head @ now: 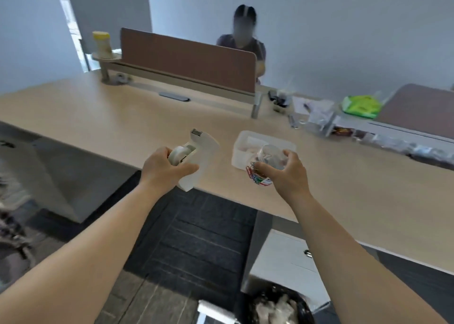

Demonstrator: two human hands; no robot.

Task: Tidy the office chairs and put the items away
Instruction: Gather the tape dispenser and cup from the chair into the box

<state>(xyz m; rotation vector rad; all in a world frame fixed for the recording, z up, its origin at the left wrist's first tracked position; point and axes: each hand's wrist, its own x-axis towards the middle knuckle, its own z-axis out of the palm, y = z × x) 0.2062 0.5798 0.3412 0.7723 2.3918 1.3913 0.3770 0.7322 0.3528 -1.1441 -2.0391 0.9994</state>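
My left hand (163,170) grips a white tape dispenser (199,151) above the near edge of the wooden desk (110,117). Its cutter end points away from me. My right hand (288,173) holds a clear plastic cup of coloured paper clips (261,173), tilted, at the near side of a white plastic box (248,144) that sits on the desk. The box holds a few pale items that I cannot make out.
A brown divider panel (186,60) runs across the desk, and a person (243,41) sits behind it. Clutter, bags and a green packet (361,106) lie at the right. A white drawer unit (282,264) and a black-lined bin (277,306) stand below the desk edge.
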